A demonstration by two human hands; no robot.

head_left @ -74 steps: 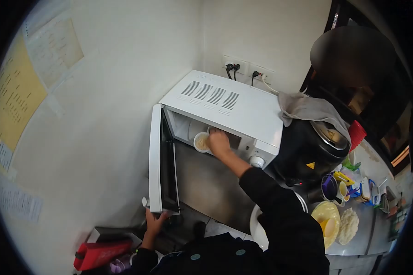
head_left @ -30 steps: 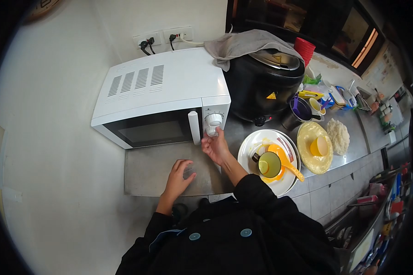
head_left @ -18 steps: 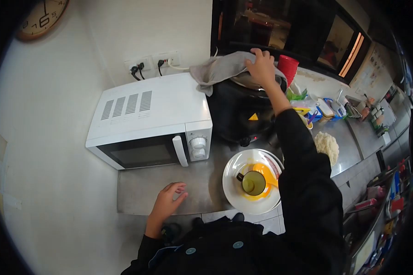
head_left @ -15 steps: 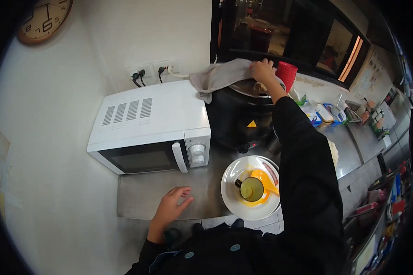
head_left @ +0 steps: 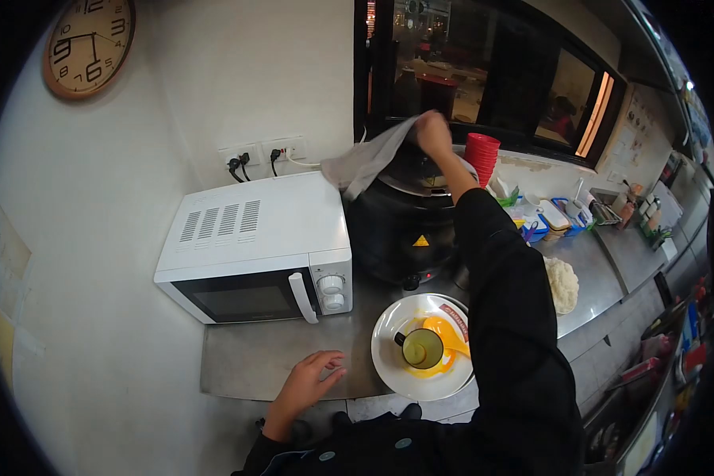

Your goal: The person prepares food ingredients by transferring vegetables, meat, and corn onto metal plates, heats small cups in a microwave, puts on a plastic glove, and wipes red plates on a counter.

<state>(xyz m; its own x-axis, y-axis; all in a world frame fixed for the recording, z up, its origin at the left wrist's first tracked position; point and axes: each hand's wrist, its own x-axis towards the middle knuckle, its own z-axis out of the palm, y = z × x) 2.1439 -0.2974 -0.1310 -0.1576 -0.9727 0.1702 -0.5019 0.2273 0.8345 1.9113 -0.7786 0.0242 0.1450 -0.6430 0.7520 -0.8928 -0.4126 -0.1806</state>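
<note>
My right hand (head_left: 434, 135) grips a corner of a grey cloth (head_left: 369, 163), raised above the black electric soup kettle (head_left: 393, 230). The cloth slopes down leftward from my fingers toward the microwave's back corner. Under it the kettle's lid (head_left: 404, 173) shows in part. My left hand (head_left: 313, 379) hovers open and empty over the counter's front edge, fingers slightly bent. Right of it, a white plate (head_left: 384, 358) holds a dark-handled mug (head_left: 422, 349) and an orange spoon-like utensil (head_left: 447, 333), with yellow-orange liquid smeared around them.
A white microwave (head_left: 266, 230) stands left of the kettle, below wall sockets (head_left: 262, 155). Stacked red cups (head_left: 481, 155) are behind the kettle. Farther right on the steel counter (head_left: 599, 278) are a pale, lumpy mass (head_left: 562, 285) and blue-edged containers (head_left: 559, 214).
My right hand has lifted the cloth's right side up and left from the kettle lid, exposing more of it. My left hand stays open near the counter edge. The camera view has shifted.
</note>
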